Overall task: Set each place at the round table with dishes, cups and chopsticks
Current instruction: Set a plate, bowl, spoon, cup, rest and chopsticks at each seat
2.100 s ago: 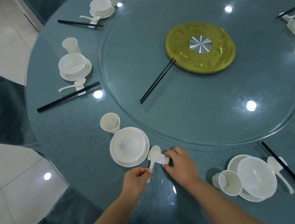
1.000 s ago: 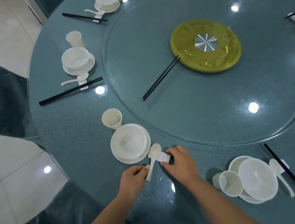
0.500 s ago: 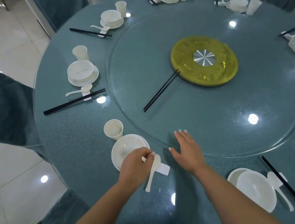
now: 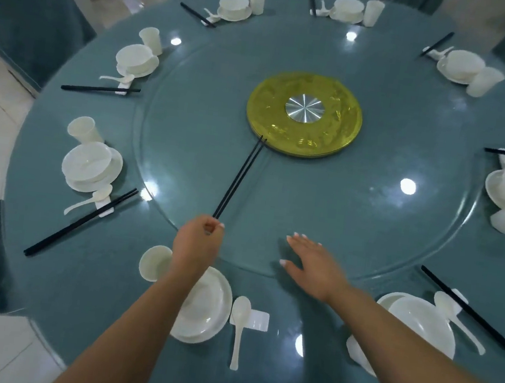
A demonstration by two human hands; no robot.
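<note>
Both hands have left the spoon and rest since the earlier frames: left hand [image 4: 199, 242] now reaches forward and pinches the near ends of the black chopsticks [image 4: 240, 177] that lie on the glass turntable [image 4: 369, 212]; right hand [image 4: 312, 264] hovers or rests flat at the turntable's near rim, fingers straight and spread, holding nothing. Round table [image 4: 100, 284], blue-grey: near edge cut off by the frame, far edge partly cropped. Turntable: yellow centre disc [image 4: 305, 115] with a metal hub; chopstick tips touch or just meet the disc's near edge. Near place setting: plate with bowl [image 4: 208, 307], left part hidden under the left forearm; cup [image 4: 153, 263] just left of it, partly covered by the wrist; white spoon [image 4: 239, 323] with its bowl on the chopstick rest [image 4: 257, 319], handle pointing toward the person. Setting to the right [image 4: 419, 326]: cup and part of the plate hidden by the right forearm. Open tabletop lies between the rest and the right forearm. Settings at the far right are blurred and cropped at the frame edge.
</note>
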